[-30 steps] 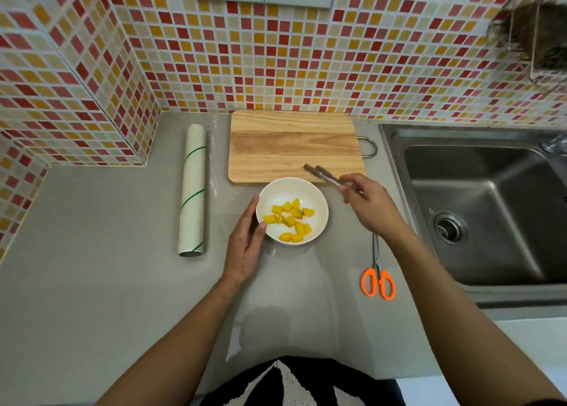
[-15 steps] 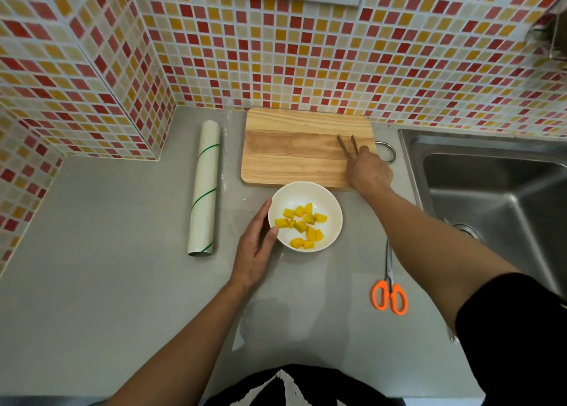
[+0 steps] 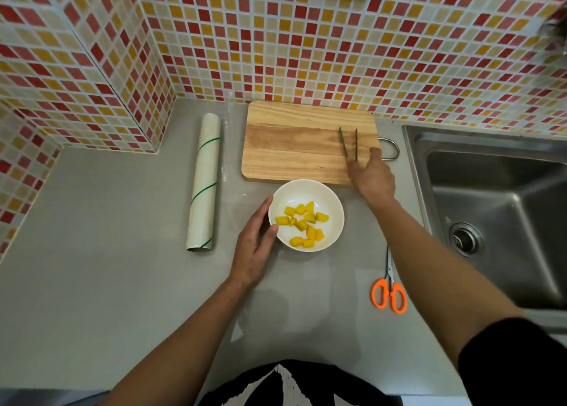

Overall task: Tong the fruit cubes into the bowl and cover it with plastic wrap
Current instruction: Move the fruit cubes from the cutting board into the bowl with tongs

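1. Grey worktop [image 3: 92, 283] set in a corner of red, orange and yellow mosaic wall tile [image 3: 306, 52]; steel sink [image 3: 506, 221] lies to the outer side of the right arm.
2. Left hand [image 3: 254, 246]: open, fingers extended, palm side against the near-left wall of the white bowl [image 3: 331, 203]; thumb tip touches the rim. It grips nothing.
3. Fruit cubes [image 3: 303, 224]: yellow, all inside the bowl, clustered toward its centre and near side, just beside the left thumb.
4. Right hand [image 3: 372, 175]: reaches past the bowl onto the near-right corner of the wooden cutting board [image 3: 291, 148]. Its fingers rest at the handle end of the tongs [image 3: 349, 143]; whether they grip the tongs or merely touch them cannot be told.
5. Tongs: lie flat on the board, tips apart, pointing away from the right hand.
6. Plastic wrap roll [image 3: 204, 184]: lies on the worktop beyond the left hand's outer side, well apart from it.
7. Orange-handled scissors [image 3: 389, 289]: on the worktop beneath the right forearm, untouched.
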